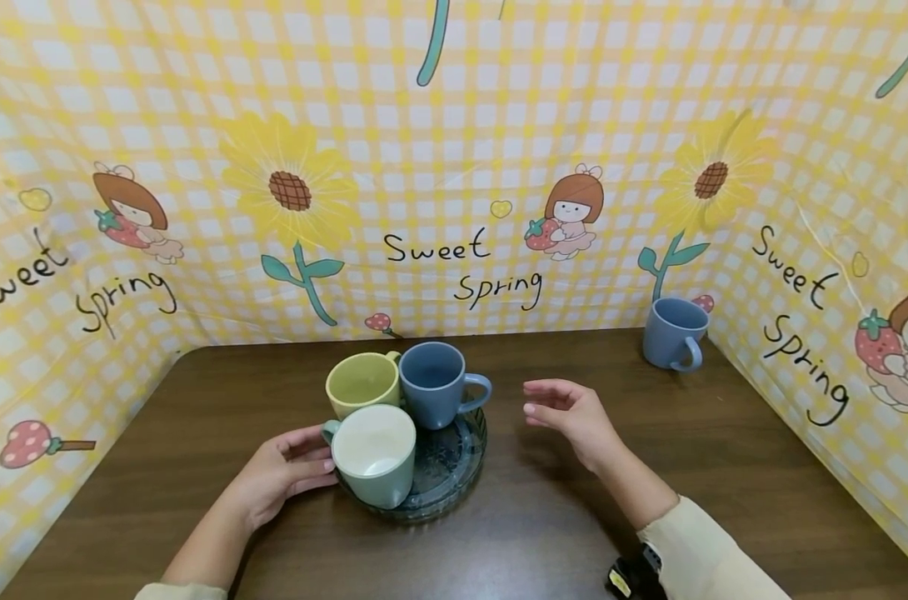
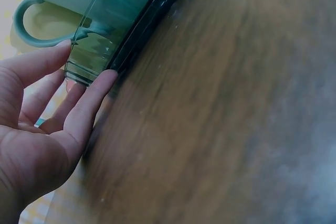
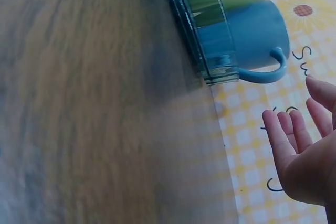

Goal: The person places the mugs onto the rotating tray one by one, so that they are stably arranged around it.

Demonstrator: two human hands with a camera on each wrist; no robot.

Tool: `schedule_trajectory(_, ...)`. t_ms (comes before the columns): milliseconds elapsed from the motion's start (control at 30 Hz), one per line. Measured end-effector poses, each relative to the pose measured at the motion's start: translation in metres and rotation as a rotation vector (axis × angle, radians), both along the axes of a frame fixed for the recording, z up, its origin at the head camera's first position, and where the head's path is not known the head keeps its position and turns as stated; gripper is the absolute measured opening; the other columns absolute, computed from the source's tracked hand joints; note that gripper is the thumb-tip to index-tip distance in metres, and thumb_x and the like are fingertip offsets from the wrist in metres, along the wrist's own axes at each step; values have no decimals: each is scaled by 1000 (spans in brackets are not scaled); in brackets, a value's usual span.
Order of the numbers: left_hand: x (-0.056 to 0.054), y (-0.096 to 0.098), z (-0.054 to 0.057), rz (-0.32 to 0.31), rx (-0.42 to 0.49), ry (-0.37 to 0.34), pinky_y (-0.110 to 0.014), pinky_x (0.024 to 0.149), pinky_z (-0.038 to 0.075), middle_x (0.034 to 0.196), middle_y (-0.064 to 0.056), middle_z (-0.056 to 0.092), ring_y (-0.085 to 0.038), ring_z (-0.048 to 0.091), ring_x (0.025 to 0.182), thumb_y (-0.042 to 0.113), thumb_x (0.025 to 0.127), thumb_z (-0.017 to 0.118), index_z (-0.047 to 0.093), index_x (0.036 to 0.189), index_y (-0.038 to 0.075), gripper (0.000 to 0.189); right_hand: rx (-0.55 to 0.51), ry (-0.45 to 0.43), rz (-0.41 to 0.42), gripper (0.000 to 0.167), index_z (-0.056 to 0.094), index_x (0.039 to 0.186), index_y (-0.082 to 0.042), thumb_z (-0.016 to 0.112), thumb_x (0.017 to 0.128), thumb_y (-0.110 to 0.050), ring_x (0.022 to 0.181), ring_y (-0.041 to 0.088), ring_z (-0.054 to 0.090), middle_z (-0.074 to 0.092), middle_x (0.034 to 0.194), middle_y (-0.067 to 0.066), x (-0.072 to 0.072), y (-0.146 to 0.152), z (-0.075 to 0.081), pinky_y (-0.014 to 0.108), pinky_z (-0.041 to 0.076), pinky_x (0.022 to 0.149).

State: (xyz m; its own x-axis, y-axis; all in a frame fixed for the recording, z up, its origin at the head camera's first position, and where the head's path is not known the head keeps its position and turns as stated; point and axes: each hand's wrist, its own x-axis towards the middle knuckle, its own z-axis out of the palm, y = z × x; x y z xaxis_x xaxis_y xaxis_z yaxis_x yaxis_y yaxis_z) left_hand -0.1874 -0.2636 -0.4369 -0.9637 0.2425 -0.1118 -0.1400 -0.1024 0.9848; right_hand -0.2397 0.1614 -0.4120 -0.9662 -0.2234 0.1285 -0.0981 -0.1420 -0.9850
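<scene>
A dark glass tray (image 1: 454, 475) bears three mugs: a mint green mug (image 1: 375, 462) at the front left, a yellow-green mug (image 1: 360, 382) behind it and a blue mug (image 1: 430, 387) at the back right. Fairly straight fingers of my left hand (image 1: 277, 475) touch the tray's left side, below the mint mug's handle. The left wrist view shows the fingertips (image 2: 109, 77) against the clear tray wall (image 2: 89, 59). To the right of the tray, my right hand (image 1: 574, 417) hovers above the table, fingers loosely bent and holding nothing, apart from the blue mug's handle (image 3: 268, 77).
A lighter blue mug (image 1: 671, 333) stands at the table's back right corner, its handle facing the front right. Yellow checked cloth (image 1: 454, 183) hangs around the back and sides of the brown wooden table (image 1: 544, 533).
</scene>
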Motion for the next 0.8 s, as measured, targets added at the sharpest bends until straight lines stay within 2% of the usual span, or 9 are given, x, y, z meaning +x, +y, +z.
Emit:
schedule_trajectory(167, 2, 1, -1, 10, 8, -4, -45, 89, 54, 116, -10, 63, -19, 64, 104, -6, 85, 70, 54, 131, 0, 49, 38, 54, -33, 40, 61, 118, 13, 75, 81, 6, 88, 18, 66, 69, 102, 4, 3, 8, 3, 37, 59, 79)
schedule_trajectory(333, 3, 2, -1, 16, 13, -4, -44, 89, 55, 114, -10, 63, -19, 64, 103, -7, 85, 70, 54, 130, 1, 48, 148, 154, -98, 42, 62, 117, 12, 78, 80, 0, 90, 18, 67, 71, 98, 1, 4, 16, 6, 31, 59, 76)
schedule_trajectory(600, 3, 2, -1, 20, 14, -1, -45, 88, 55, 113, -10, 63, -19, 64, 103, -7, 84, 70, 55, 129, 1, 47, 225, 319, -133, 33, 65, 114, 6, 76, 83, -2, 100, 21, 64, 65, 110, 12, 8, 24, 10, 28, 57, 78)
schedule_trajectory(800, 4, 3, 0, 32, 11, -8, -44, 88, 55, 113, -10, 63, -19, 64, 102, -7, 84, 71, 53, 131, -2, 50, 251, 354, -147, 31, 63, 116, 5, 72, 88, -3, 101, 18, 62, 65, 109, 2, 10, 34, 13, 24, 55, 84)
